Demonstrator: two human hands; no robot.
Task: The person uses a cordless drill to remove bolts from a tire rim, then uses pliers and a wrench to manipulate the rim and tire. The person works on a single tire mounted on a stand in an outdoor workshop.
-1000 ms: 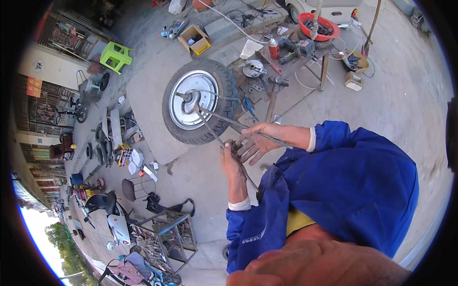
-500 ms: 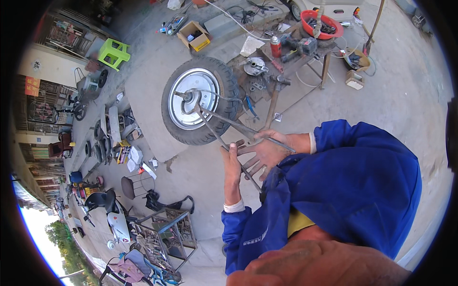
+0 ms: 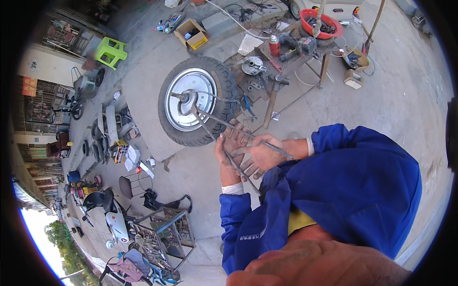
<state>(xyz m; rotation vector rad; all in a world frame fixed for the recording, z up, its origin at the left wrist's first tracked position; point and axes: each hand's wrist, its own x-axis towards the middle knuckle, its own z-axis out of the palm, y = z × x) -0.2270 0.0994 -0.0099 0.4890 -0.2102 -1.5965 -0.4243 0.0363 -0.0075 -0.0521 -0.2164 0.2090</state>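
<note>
Both the left hand point(image 3: 228, 155) and right hand point(image 3: 260, 155) grip 2 long metal levers point(image 3: 224, 143) reaching the wheel point(image 3: 195, 100) hub; steady, even pressure seems wise.

A grey concrete floor point(image 3: 410, 100) carries everything. At its centre a black rubber tyre on a silver metal wheel hub point(image 3: 196, 101) lies flat on a raised pale slab point(image 3: 143, 90). At eleven o'clock a lime-green plastic stool point(image 3: 110, 51) stands; at twelve o'clock an open brown cardboard box point(image 3: 192, 33). At one o'clock a rough wooden workbench point(image 3: 291, 59) stands, bearing a red spray can point(image 3: 274, 46) and a red plastic basin point(image 3: 320, 23).
</note>
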